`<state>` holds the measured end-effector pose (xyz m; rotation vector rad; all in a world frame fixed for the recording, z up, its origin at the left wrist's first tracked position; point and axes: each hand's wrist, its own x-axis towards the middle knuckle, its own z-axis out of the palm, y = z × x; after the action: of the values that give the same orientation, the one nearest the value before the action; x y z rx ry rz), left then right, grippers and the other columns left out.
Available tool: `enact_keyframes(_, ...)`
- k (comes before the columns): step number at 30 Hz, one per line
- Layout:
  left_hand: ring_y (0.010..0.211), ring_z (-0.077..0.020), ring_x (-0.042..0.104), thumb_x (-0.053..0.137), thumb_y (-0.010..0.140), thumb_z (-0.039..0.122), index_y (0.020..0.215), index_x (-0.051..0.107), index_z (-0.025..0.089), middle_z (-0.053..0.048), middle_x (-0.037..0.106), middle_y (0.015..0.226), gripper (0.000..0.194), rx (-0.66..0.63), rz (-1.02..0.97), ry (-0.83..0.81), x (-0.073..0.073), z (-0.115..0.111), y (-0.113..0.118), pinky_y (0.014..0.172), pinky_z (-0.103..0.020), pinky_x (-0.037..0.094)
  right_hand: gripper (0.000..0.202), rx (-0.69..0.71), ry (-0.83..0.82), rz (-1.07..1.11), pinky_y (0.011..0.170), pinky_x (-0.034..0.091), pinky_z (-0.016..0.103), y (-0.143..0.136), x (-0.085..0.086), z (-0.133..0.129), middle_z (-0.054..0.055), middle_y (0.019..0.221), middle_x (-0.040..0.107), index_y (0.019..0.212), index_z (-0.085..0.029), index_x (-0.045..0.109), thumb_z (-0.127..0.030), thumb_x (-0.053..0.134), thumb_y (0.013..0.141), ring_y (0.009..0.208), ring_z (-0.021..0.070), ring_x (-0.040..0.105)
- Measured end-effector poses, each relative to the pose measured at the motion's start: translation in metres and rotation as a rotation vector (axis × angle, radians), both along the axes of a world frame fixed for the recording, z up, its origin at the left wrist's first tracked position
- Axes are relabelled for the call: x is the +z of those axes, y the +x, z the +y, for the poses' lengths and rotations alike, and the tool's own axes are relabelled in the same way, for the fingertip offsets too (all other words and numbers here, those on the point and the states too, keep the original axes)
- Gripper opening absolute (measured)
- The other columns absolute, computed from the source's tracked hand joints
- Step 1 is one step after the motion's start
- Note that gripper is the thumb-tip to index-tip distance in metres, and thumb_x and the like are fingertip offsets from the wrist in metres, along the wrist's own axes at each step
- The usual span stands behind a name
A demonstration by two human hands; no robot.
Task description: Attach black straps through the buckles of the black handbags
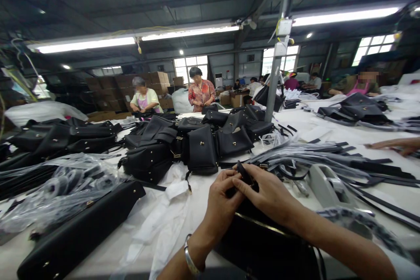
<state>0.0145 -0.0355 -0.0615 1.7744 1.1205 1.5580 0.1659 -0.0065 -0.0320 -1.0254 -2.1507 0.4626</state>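
A black bag (262,245) with a gold zipper lies at the bottom centre, close to the camera. Above its top edge, my left hand (223,197) has its fingers bent and pressed together at a black strap or handle piece (244,173). My right hand (265,188) closes on the same black piece from the other side, its thumb reaching toward my left fingers. The two hands touch or nearly touch. Their fingers hide part of the piece and the bag's top.
Black bags (201,148) are heaped ahead on the white table (203,192). Plastic-wrapped straps (328,159) and a grey tape dispenser (330,186) lie right, a long black bag (82,232) left. Another person's hand (397,143) reaches in at right. A metal post (274,87) rises behind.
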Motion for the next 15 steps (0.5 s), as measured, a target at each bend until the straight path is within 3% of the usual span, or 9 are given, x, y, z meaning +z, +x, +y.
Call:
enact_keyframes(2, 0.103, -0.0209, 0.063, 0.07, 0.084, 0.017, 0.102, 0.075, 0.022, -0.005, 0.07, 0.106, 0.019, 0.02, 0.031, 0.017, 0.001, -0.001, 0.002, 0.094, -0.031, 0.048, 0.031, 0.017, 0.012, 0.009, 0.096, 0.049, 0.043, -0.003, 0.001, 0.003, 0.011, 0.113, 0.07, 0.113, -0.021, 0.066, -0.039, 0.045, 0.098, 0.104, 0.027, 0.066)
enact_keyframes(6, 0.103, -0.0215, 0.065, 0.067, 0.086, 0.02, 0.113, 0.071, 0.021, -0.005, 0.072, 0.111, 0.027, -0.015, 0.009, -0.046, 0.001, 0.0, 0.007, 0.094, -0.032, 0.05, 0.033, 0.087, -0.039, 0.261, 0.105, 0.043, 0.044, -0.002, 0.009, 0.006, 0.012, 0.123, 0.069, 0.11, -0.021, 0.07, -0.04, 0.045, 0.099, 0.115, 0.0274, 0.063)
enact_keyframes(10, 0.105, -0.0227, 0.068, 0.071, 0.083, 0.027, 0.116, 0.071, 0.02, -0.005, 0.074, 0.114, 0.033, -0.212, 0.017, -0.211, -0.001, -0.001, 0.013, 0.095, -0.032, 0.05, 0.043, 0.121, -0.121, 0.555, 0.105, 0.046, 0.044, 0.008, 0.043, 0.011, 0.008, 0.119, 0.073, 0.1, -0.023, 0.067, -0.048, 0.032, 0.103, 0.114, 0.0243, 0.066)
enact_keyframes(13, 0.105, -0.0235, 0.068, 0.073, 0.082, 0.03, 0.115, 0.073, 0.022, -0.004, 0.075, 0.113, 0.034, -0.324, 0.044, -0.286, 0.002, -0.002, 0.017, 0.096, -0.032, 0.05, 0.038, 0.112, -0.186, 1.023, 0.103, 0.049, 0.045, 0.023, 0.073, 0.021, 0.005, 0.107, 0.076, 0.086, -0.023, 0.063, -0.05, 0.039, 0.101, 0.11, 0.0233, 0.069)
enact_keyframes(15, 0.104, -0.0236, 0.068, 0.072, 0.082, 0.03, 0.113, 0.074, 0.022, -0.003, 0.076, 0.111, 0.032, -0.317, 0.028, -0.298, 0.004, -0.003, 0.018, 0.094, -0.032, 0.051, 0.035, 0.037, -0.215, 1.221, 0.103, 0.049, 0.042, 0.036, 0.084, 0.027, 0.004, 0.104, 0.075, 0.08, -0.023, 0.062, -0.048, 0.046, 0.099, 0.112, 0.0219, 0.068)
